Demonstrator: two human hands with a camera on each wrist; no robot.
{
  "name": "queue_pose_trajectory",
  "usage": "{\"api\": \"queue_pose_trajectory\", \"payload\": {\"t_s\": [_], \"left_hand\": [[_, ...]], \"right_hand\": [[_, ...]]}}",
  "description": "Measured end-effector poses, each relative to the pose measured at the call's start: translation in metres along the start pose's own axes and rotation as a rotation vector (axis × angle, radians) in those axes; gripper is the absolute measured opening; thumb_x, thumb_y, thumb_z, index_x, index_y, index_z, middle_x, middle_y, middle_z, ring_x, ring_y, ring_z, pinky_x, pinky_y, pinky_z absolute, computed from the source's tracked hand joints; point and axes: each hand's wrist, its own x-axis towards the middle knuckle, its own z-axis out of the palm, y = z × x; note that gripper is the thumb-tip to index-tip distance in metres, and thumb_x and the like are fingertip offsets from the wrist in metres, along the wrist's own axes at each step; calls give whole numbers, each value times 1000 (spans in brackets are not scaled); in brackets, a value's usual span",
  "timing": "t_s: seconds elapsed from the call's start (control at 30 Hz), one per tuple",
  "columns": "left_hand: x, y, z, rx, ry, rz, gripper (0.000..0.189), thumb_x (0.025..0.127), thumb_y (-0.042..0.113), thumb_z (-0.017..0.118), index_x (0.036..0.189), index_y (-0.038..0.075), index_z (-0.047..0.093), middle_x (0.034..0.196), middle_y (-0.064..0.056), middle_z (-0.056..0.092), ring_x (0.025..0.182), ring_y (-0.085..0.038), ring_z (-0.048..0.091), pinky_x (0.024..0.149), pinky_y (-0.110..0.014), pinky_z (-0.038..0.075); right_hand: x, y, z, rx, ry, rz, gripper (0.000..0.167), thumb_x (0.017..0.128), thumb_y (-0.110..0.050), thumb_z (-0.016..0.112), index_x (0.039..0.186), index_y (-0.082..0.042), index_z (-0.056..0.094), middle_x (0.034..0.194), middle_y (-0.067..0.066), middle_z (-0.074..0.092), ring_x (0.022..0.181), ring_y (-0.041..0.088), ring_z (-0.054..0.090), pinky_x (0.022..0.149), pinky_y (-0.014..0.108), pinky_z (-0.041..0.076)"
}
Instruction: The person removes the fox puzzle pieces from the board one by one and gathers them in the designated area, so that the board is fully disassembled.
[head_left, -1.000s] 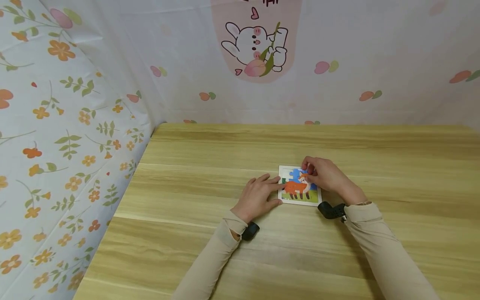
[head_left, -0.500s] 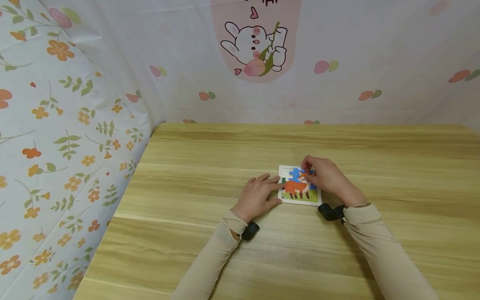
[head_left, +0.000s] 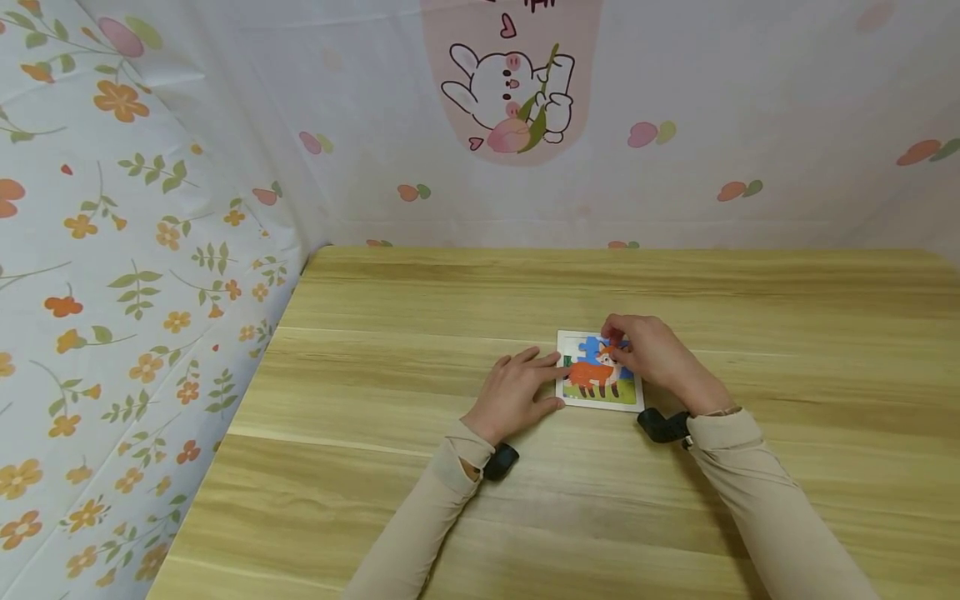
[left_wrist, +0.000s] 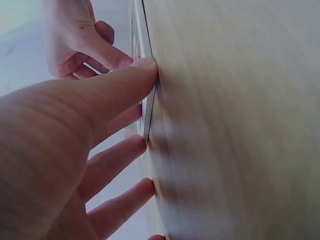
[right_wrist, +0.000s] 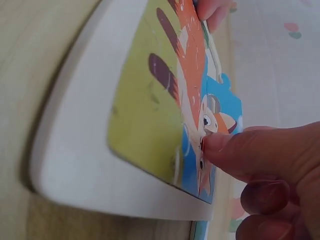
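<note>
A white-framed jigsaw puzzle board with a fox picture lies flat on the table. My left hand rests at its left edge with fingers spread; in the left wrist view the thumb touches the board's rim. At the upper right part of the picture, my right hand pinches a puzzle piece showing blue and part of the fox's head. That piece looks slightly raised from the picture, with a gap beside it. The right thumb covers part of the fox's face; fingertips behind the piece are hidden.
The wood-grain table extends around the board. A white curtain with a rabbit print hangs behind the table's far edge, and a flowered cloth hangs at its left. Both wrists wear black camera mounts.
My right hand shifts very slightly at the upper right of the puzzle, still pinching the piece. The left hand and the board stay in place.
</note>
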Motion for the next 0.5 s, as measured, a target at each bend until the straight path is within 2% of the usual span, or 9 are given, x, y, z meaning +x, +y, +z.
{"api": "queue_pose_trajectory", "payload": {"t_s": [0.5], "left_hand": [[1,0,0,5,-14,-3,45,87,37,64,130,25,57,139,2,45,131,-23,36,99,-49,33]], "right_hand": [[-5,4,2,-18,49,-11,19,81,0,66,99,3,62,86,11,62,74,23,55,65,39,46]]}}
